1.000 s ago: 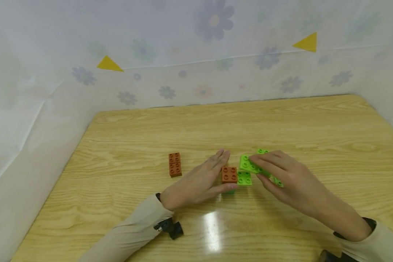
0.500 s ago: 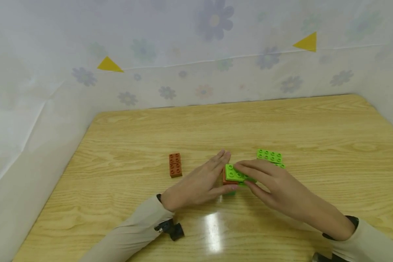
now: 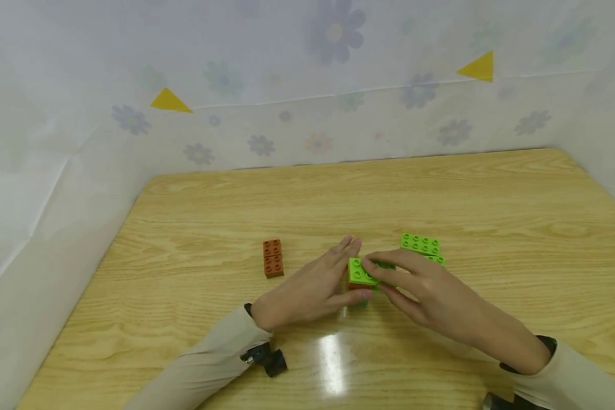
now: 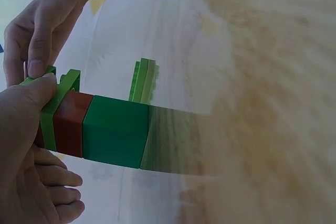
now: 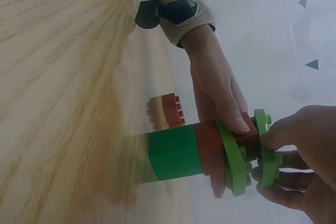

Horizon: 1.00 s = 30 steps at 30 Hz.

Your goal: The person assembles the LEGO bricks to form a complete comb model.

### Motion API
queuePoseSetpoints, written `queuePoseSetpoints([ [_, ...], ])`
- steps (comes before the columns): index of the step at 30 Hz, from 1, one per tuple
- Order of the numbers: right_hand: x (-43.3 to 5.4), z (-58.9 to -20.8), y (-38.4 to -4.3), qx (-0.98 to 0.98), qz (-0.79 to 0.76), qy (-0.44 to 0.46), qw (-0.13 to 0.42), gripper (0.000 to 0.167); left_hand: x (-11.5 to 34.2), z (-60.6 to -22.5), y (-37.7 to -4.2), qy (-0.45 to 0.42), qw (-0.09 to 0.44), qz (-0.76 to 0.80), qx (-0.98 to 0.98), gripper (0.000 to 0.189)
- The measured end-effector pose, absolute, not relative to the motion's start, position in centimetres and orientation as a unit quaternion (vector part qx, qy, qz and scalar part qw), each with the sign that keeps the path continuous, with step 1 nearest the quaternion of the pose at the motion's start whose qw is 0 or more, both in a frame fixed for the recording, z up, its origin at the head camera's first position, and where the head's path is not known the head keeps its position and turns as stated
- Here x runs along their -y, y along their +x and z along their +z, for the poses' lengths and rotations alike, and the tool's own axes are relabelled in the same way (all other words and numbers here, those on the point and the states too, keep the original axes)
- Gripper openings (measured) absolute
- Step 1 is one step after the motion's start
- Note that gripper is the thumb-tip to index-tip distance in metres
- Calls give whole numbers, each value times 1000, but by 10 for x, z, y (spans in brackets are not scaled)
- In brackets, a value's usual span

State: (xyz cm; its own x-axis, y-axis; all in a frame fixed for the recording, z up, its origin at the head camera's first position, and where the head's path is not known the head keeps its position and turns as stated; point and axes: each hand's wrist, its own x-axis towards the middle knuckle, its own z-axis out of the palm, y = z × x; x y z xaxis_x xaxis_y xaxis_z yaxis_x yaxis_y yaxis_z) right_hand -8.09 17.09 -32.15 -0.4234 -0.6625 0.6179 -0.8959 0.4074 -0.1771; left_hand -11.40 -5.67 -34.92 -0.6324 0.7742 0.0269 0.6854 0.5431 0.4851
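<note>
Head view: the plate (image 3: 359,273) has been brought leftward atop the stack (image 5: 209,145) on the desk (image 3: 210,216), seemingly as another layer; it is pinched by the right hand (image 3: 433,290); the stack is gripped between fingers and thumb by the left hand (image 3: 307,291).

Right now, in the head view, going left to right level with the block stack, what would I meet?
Reddish-brown blocks → left hand → block stack → right hand
</note>
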Motion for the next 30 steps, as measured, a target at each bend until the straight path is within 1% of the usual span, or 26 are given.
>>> queuePoseSetpoints([
  [5, -172, -320, -81, 805, 235, 485, 247, 44, 56, -349, -115, 425, 86, 218, -875, 88],
  [9, -175, -318, -79, 816, 217, 479, 241, 49, 60, -347, -111, 436, 53, 194, -877, 90],
  [10, -176, -317, -79, 817, 214, 479, 239, 49, 63, -346, -109, 441, 37, 188, -877, 90],
  [12, -176, -317, -79, 818, 213, 479, 237, 49, 68, -345, -105, 457, -10, 180, -871, 87],
  [17, -175, -319, -79, 812, 218, 483, 243, 47, 74, -340, -97, 533, -154, 203, -807, 73],
  [20, -173, -321, -79, 810, 223, 484, 244, 46, 73, -338, -93, 571, -209, 182, -773, 64],
  [23, -173, -320, -79, 814, 233, 479, 231, 48, 72, -337, -89, 577, -230, 143, -771, 59],
  [26, -174, -318, -79, 820, 243, 469, 222, 50, 72, -336, -86, 569, -231, 135, -778, 56],
  [30, -176, -314, -80, 817, 257, 460, 236, 50, 73, -337, -87, 567, -231, 152, -776, 52],
])
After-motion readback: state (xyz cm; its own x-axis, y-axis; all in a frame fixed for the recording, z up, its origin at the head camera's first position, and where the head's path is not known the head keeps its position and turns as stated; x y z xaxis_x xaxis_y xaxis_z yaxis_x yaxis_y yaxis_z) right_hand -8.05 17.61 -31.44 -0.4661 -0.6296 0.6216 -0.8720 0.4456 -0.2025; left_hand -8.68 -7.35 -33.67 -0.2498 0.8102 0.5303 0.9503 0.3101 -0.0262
